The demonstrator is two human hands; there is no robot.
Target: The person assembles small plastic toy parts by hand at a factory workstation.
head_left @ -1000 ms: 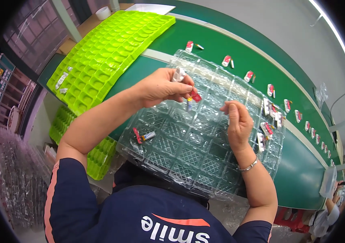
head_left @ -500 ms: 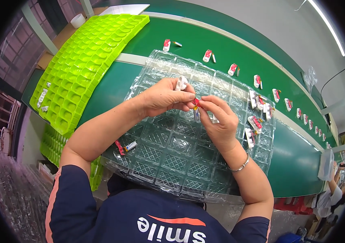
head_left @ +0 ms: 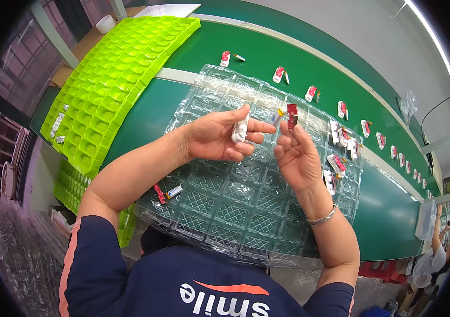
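My left hand (head_left: 209, 138) is turned partly palm up, its thumb and fingers around a small white plastic casing (head_left: 239, 130). To its right, my right hand (head_left: 300, 161) pinches a small red circuit board (head_left: 292, 112) by its lower end. A little battery (head_left: 277, 115) with a yellow end is beside the board, near my left fingertips; whether they touch it I cannot tell. Both hands are above a clear plastic compartment tray (head_left: 228, 212). Several white casings with red boards (head_left: 337, 165) lie on its right side. Another red board (head_left: 159, 194) and a battery (head_left: 174, 192) rest at its left.
On the green conveyor belt (head_left: 256, 50) beyond the tray, several white-and-red units (head_left: 278, 74) lie in a row with batteries beside them. A lime-green moulded tray (head_left: 114, 79) stands on the left, holding a few white parts (head_left: 57, 126). Another person (head_left: 429, 264) is at the far right.
My hands have drawn apart. The red board, earlier held between both hands, has moved up and right in my right hand. My left hand has opened out somewhat around the white casing.
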